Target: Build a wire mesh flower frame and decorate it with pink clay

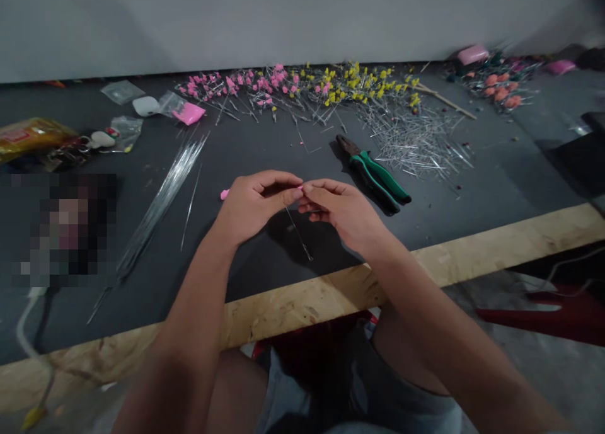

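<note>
My left hand (255, 206) and my right hand (341, 212) meet above the dark tabletop, the thumbs and fingers of both closed in a pinch. Between their fingertips shows a tiny piece of pink clay (300, 187), mostly covered. A thin wire (298, 233) slants down from under the fingertips to a twisted lower end; its top is hidden. Beside my left hand lies a pink clay lump (224, 194), partly behind the wrist. Green-handled pliers (375, 172) rest on the table to the right of my right hand.
Pink-tipped wires (246, 81), yellow-tipped wires (359, 84) and loose cut wires (416, 141) lie along the back. Long straight wires (163, 198) are bundled at left. A pink clay packet (189, 113) and coral-tipped wires (501, 91) lie farther out. The wooden table edge (293, 308) runs in front.
</note>
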A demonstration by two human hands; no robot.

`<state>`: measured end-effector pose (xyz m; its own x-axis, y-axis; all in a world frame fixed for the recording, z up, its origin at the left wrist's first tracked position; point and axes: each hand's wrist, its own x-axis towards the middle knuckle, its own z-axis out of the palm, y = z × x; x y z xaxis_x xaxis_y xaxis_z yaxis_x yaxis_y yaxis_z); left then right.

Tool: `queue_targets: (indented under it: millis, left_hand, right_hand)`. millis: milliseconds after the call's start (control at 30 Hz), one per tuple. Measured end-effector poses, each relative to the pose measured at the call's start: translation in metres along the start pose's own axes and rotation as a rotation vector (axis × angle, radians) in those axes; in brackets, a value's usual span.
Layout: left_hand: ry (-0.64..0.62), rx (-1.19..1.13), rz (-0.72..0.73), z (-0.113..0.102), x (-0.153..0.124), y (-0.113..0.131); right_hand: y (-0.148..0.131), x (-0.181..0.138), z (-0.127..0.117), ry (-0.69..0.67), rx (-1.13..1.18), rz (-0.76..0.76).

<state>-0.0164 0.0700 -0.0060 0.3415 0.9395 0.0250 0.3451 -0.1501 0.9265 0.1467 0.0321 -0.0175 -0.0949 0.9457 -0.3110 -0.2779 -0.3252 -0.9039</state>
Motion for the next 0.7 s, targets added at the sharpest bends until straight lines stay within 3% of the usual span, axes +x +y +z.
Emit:
queue_targets:
  millis: [133, 300, 500, 700]
  left_hand:
    - [0.077, 0.030, -0.015, -0.003, 0.002, -0.001]
    - [0.192, -0.158, -0.073, -0.022, 0.010, -0.021]
    - [0.011, -0.183, -0.150, -0.024, 0.007, -0.022]
    - [-0.055, 0.033, -0.062, -0.008, 0.003, -0.005]
  right_hand:
    - [-0.004, -0.001, -0.002, -0.015, -0.045, 0.022]
    - [-0.009, -0.002, -0.008, 0.013, -0.200, -0.022]
    - [-0.005, 0.000, -0.007, -0.041, -0.155, 0.005]
    - [-0.002, 0.001, -0.008, -0.112, -0.082, 0.037]
